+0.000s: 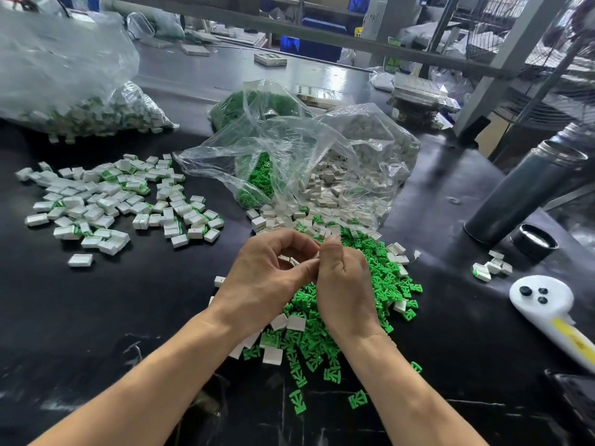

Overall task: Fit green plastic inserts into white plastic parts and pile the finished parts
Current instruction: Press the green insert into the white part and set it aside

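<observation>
Left hand [267,278] and right hand [343,284]: fingertips meet, curled round a small white part [291,260], mostly hidden. Beneath: loose green inserts [380,284] on black surface [145,317]. Left: finished pile [112,201]. Behind: clear bags [306,162]. No legible writing.

Bright, even overhead light puts soft glare on the glossy black table [434,201] and the clear plastic bags [289,146], shadows stay faint, and wide-angle distortion bends the blurred upper right of the frame.
</observation>
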`<state>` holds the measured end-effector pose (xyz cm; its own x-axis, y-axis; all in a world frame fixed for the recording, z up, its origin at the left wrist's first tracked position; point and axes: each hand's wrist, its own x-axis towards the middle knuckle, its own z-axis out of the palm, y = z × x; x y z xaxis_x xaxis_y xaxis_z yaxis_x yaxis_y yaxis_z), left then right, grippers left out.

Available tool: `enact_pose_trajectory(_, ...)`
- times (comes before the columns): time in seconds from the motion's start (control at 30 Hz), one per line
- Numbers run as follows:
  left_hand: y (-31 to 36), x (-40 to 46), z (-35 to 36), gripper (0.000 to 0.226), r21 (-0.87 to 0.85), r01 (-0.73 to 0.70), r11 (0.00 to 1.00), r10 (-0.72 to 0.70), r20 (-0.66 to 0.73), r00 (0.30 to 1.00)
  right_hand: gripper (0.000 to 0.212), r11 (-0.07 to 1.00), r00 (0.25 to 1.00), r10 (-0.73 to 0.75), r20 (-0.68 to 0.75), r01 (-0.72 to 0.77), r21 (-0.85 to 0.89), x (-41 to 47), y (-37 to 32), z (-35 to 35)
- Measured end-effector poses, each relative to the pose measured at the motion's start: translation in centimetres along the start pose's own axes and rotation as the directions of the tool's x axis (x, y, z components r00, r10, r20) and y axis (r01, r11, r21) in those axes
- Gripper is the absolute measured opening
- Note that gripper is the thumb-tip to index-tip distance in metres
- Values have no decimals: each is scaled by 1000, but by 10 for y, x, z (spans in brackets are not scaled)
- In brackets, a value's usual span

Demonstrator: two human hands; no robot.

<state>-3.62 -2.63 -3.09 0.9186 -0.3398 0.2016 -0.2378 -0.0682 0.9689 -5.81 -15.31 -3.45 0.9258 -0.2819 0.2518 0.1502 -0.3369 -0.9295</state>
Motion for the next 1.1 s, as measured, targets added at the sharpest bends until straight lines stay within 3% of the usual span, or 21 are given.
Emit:
enact_pose_trajectory(0.5,-1,0,-3,10,18,10,1000,-9,-15,1000,50,1000,999,-8,33,8,1,3,3,3)
enact_pose_trajectory(0.8,1,1,-2,11,33,37,999,-36,-28,999,68,1000,995,6,95,-4,-23,0,0,-4)
enact_pose_trajectory(0.87,1,2,-5,12,48,41,998,-37,-70,997,62,999,999,1,53,1,-43,0,3,-8)
enact_pose_trajectory(0.97,2,3,-9,12,42,48,998,-43,-120,992,35,999,999,-30,16,31,-20,1,6,-15)
enact_pose_trajectory(1.1,3,4,-12,12,21,47,999,-45,-110,993,10,998,995,-67,70,67,5,0,5,-17)
